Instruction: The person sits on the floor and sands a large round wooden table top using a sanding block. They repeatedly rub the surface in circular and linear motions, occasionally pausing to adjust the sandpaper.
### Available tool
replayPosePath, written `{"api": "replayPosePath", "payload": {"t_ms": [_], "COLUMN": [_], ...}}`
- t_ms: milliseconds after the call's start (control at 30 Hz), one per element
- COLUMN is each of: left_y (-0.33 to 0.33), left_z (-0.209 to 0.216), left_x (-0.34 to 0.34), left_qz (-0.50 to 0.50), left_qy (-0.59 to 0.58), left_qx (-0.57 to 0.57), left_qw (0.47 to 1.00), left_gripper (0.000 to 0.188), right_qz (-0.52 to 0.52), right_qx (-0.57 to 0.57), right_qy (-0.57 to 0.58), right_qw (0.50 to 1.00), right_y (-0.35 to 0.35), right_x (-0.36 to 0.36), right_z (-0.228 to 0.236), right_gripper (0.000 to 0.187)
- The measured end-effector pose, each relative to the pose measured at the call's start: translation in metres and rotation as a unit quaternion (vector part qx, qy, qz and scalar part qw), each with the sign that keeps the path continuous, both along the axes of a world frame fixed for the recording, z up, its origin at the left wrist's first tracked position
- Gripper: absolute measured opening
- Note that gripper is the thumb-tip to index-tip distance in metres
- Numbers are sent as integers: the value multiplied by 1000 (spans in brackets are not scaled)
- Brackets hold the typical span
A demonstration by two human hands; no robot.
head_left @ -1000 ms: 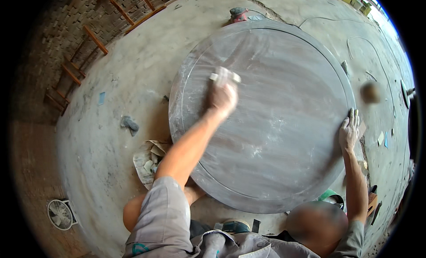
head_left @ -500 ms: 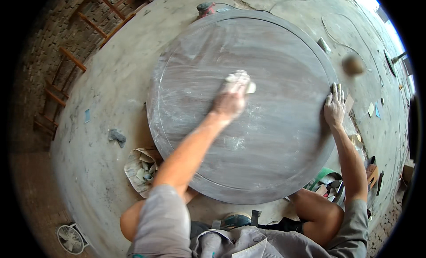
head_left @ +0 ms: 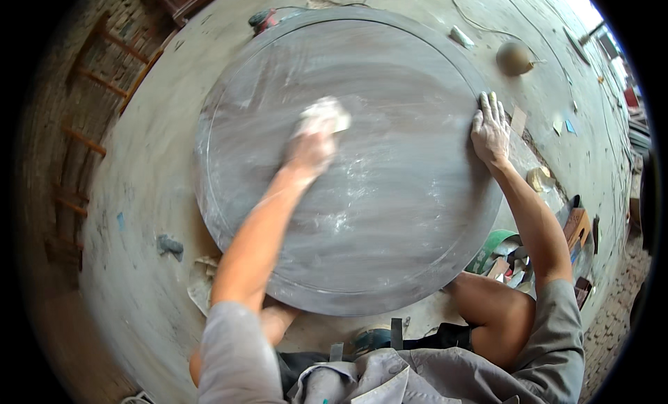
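A big round grey tabletop (head_left: 362,251) with a grooved border lies in front of me, streaked with brown and whitish dust. Left of its middle, my left hand (head_left: 313,143), smeared by motion, presses a pale sanding pad (head_left: 339,117) against the surface. The fingers are powdered white, and the pad's far edge shows beside them; its exact make is too blurred to tell. At the right rim rests my dusty right hand (head_left: 491,134), flat, fingers stretched out, holding nothing. My knees are below the near edge.
Beyond the far rim sits a red and black power tool (head_left: 262,19) with a cord. A round brown object (head_left: 515,59) stands at the right. Near my right knee, a green-rimmed container (head_left: 495,245) holds scraps. Left are a grey rag (head_left: 169,246) and a bag (head_left: 200,286).
My left hand has swept the pad leftward over the tabletop. The whole view has shifted, with the table now further left in it. My right hand stays at the rim.
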State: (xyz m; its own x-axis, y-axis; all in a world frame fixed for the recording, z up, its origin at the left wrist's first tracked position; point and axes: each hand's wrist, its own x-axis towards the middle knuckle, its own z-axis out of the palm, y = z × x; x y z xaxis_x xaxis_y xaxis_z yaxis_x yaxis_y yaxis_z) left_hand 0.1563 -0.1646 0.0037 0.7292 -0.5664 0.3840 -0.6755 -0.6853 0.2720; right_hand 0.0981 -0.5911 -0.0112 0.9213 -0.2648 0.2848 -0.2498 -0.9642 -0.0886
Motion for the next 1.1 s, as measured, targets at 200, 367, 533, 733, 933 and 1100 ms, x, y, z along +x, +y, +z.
{"api": "replayPosePath", "payload": {"t_ms": [200, 367, 533, 733, 933, 1100], "left_y": [-6, -150, 25, 160, 96, 69], "left_z": [-14, -11, 4, 62, 124, 116], "left_x": [-14, -9, -23, -77, -141, -168], "left_qz": [122, 3, 49, 202, 84, 8], "left_qy": [-49, -19, 49, 208, 484, 586], "left_qx": [-15, -73, 0, 59, -95, -17], "left_qw": [991, 997, 998, 955, 866, 810], "left_gripper": [32, 35, 47, 33, 29, 28], "right_qz": [-1, 18, 18, 28, 399, 249], "right_qx": [8, 29, 44, -62, 384, 594], "right_qy": [-12, -4, -6, 4, 109, 269], "right_qw": [1000, 999, 999, 998, 826, 716], "right_y": [10, 20, 13, 19, 205, 296], "right_x": [1, 4, -3, -6, -111, -180], "right_z": [6, 6, 9, 8, 91, 117], "right_gripper": [55, 56, 55, 56, 63, 58]}}
